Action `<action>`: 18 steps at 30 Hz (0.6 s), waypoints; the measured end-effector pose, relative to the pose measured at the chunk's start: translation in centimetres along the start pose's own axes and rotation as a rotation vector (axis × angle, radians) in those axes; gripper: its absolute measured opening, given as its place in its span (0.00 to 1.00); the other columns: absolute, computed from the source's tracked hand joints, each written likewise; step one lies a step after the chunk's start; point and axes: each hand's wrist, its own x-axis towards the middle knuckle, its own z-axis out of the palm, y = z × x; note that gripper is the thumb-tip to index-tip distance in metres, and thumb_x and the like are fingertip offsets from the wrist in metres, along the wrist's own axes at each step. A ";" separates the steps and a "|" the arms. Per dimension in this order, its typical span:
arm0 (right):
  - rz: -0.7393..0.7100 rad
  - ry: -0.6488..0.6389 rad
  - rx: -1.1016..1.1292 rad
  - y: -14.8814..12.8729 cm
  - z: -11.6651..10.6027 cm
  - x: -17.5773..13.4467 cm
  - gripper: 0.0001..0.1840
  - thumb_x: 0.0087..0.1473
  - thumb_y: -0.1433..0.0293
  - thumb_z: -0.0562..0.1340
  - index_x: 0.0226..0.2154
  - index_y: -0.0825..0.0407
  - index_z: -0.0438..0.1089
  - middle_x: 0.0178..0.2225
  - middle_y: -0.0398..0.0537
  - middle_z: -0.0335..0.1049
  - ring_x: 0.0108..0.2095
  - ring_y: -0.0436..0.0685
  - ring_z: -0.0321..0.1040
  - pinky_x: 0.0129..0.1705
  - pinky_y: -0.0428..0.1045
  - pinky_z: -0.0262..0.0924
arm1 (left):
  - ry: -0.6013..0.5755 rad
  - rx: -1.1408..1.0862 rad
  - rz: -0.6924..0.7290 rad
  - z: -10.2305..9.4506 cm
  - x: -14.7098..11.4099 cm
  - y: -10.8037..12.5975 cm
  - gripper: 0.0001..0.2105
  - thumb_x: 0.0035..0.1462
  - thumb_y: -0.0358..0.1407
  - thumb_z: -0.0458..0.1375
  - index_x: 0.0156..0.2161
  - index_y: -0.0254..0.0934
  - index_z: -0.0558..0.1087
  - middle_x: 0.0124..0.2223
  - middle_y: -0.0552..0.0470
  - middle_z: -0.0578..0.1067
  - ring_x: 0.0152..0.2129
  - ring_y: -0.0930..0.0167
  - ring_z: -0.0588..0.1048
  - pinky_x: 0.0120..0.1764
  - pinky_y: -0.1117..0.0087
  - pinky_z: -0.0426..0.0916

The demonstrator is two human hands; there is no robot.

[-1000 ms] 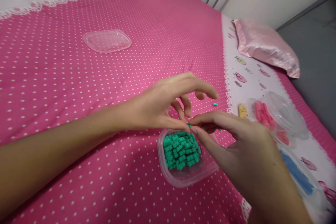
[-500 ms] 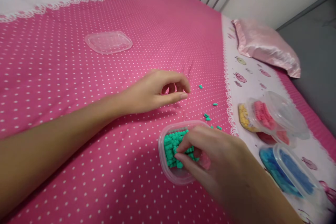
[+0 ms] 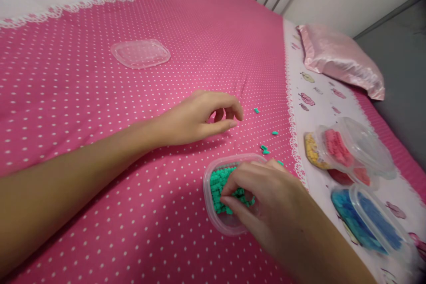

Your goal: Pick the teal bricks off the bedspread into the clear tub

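Observation:
A clear plastic container (image 3: 207, 199) holds many small green bricks (image 3: 218, 186) on the dotted pink sheet. Over its right side is my right hand (image 3: 266, 195), thumb and index fingertip pinched together just above the bricks. Whatever lies between those fingertips is too small or hidden to make out. My left hand (image 3: 209, 115) hovers behind the container, fingers loosely curled and thumb apart, with nothing visible in it. To its right, several loose green bricks (image 3: 264, 147) are scattered on the sheet, one partly covered by my right hand.
A clear lid (image 3: 141, 53) lies on the sheet at the far left. On the right sit containers with yellow pieces (image 3: 313, 151), pink pieces (image 3: 337, 146) and blue pieces (image 3: 359, 222). A shiny pink pillow (image 3: 342, 60) rests near the grey wall.
My right hand stays over the container, its pinching fingertips nearly in place. My left hand has barely moved. The whole view has shifted slightly.

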 end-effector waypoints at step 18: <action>0.014 -0.060 -0.051 0.1 -0.1 0.7 0.10 0.56 0.79 0.63 0.28 0.49 0.75 0.32 0.42 0.72 0.35 0.55 0.65 0.40 0.55 0.51 | -0.026 0.002 0.002 0.2 0.0 -0.2 0.08 0.61 0.27 0.57 0.43 0.34 0.76 0.36 0.54 0.79 0.29 0.78 0.72 0.31 0.77 0.64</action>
